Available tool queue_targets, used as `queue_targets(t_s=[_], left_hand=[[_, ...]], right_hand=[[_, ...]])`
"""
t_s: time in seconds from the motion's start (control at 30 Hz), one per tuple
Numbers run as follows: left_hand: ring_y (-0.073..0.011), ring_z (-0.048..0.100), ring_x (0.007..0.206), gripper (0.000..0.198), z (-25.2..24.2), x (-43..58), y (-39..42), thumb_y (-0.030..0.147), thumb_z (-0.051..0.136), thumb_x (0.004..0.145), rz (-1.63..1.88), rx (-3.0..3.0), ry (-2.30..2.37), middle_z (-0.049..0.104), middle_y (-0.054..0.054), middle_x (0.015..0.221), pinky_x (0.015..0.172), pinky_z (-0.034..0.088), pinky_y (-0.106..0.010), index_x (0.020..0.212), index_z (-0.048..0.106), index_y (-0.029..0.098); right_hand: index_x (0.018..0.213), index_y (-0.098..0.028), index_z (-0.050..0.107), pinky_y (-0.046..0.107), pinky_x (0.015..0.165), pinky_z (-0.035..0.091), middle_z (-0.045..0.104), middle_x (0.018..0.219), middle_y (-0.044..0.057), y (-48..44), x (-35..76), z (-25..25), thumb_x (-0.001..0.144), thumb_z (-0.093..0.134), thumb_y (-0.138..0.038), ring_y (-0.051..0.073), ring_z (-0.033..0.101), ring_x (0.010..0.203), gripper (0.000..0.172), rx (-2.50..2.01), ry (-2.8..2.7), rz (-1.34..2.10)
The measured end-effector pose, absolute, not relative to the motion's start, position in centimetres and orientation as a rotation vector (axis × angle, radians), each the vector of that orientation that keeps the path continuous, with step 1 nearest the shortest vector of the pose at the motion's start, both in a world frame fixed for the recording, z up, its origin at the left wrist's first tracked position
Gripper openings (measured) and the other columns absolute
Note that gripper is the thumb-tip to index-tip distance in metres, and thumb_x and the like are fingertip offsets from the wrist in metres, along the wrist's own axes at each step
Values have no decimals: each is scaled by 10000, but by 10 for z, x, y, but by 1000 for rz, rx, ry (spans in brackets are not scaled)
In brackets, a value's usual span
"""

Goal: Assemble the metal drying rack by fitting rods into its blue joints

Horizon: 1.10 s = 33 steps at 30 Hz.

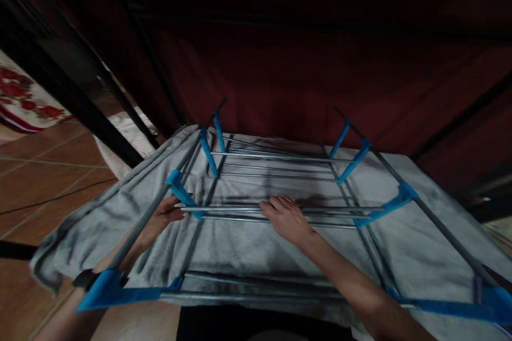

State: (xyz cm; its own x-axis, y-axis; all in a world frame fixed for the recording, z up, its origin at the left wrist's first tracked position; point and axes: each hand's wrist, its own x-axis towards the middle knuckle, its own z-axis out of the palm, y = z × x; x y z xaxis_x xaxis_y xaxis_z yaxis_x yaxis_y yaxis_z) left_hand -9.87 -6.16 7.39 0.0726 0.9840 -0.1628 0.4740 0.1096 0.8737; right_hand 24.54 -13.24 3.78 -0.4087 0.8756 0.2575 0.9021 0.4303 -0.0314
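The right hand [286, 219] lies flat, palm down, with its fingers loosely spread on the grey towel [240, 248], just under a rod of the rack [280, 157]. The left hand [162, 218] rests on the towel too. A blue joint [180, 189] hides its fingertips, so I cannot tell whether it grips anything. The towel is already laid across the rack's lower tier and looks mostly smooth. Its left edge still hangs rumpled over the tiled floor [48, 170]. Behind is a dark red wall [300, 64].
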Motion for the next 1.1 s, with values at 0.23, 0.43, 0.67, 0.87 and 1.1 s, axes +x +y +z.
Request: queue_targets(t_s=[0.23,0.43,0.67,0.87,1.1], left_hand=[[-363,686,1098,578,58,-124,-52,664,846,537,775,1363,1556,766,-67,927,913,578,-427,897,698,238],[-308,711,1012,783,94,-160,-25,734,878,408,821,1231,1551,793,2,990,941,568,-408,1011,684,275],[-310,692,1053,825,155,-166,2,687,926,199,1025,1241,1618,790,-33,1097,892,553,-365,885,754,262],[-271,689,1039,813,164,-145,18,601,943,210,988,1275,1628,777,-21,1125,862,562,-313,912,745,242],[-305,703,1092,746,159,-134,13,693,869,287,917,1402,1627,758,-12,1227,892,577,-339,893,734,279]], right_hand=[[1224,-265,659,315,844,481,671,987,32,-132,245,57,1029,556,-286,183,628,932,221,-1502,-2380,-286],[1221,-271,659,319,840,450,655,975,28,-121,244,98,1020,564,-245,177,596,924,224,-1369,-2386,-442],[1146,-239,675,358,922,430,644,1059,52,-89,274,154,1003,525,-134,203,591,986,233,-1526,-2432,-550],[1114,-233,654,362,906,461,661,1071,53,-135,277,156,935,549,-64,206,608,956,267,-1622,-2393,-530],[1109,-198,638,336,857,505,692,1010,27,-209,260,138,822,609,-38,178,652,869,329,-1458,-2434,-416]])
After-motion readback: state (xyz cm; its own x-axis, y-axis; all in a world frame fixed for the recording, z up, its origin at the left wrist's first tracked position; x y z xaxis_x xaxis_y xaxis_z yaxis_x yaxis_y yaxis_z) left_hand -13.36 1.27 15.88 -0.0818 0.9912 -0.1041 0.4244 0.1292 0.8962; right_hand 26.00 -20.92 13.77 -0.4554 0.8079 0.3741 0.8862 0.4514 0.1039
